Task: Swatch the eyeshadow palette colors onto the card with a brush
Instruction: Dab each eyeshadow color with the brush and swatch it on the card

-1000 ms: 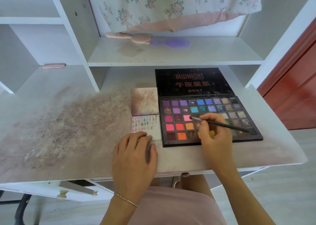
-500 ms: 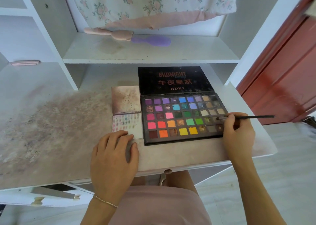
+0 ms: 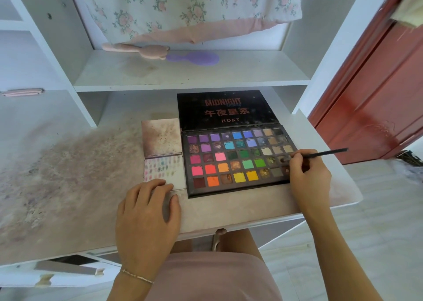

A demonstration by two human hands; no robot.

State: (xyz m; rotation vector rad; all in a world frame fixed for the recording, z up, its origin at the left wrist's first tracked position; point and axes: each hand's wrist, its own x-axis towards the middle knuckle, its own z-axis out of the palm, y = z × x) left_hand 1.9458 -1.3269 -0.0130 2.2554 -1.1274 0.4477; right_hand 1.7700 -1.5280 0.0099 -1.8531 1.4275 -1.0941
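Desk surface: white desk under a white shelf unit, its top smeared with brownish-pink powder, heaviest at the left.
Eyeshadow palette: eyeshadow palette lies open on the right half of the desk, black lid laid back flat toward the shelf; near edge sits close to the desk's front edge, right edge close to the desk's right edge.
Card: swatch card lies just left of the palette, touching or nearly so, with rows of pale swatches on its upper part; a powder-stained square card lies just behind it.
Right hand: right hand pinches a thin black brush, tip in a dark pan at the palette's right side, handle pointing right past the desk edge.
Left hand: left hand rests flat, fingers relaxed, fingertips on the card's near edge.
Shelf: pink brush and purple hairbrush lie under floral cloth.
Open room: bare stained desktop at left; red door at right.
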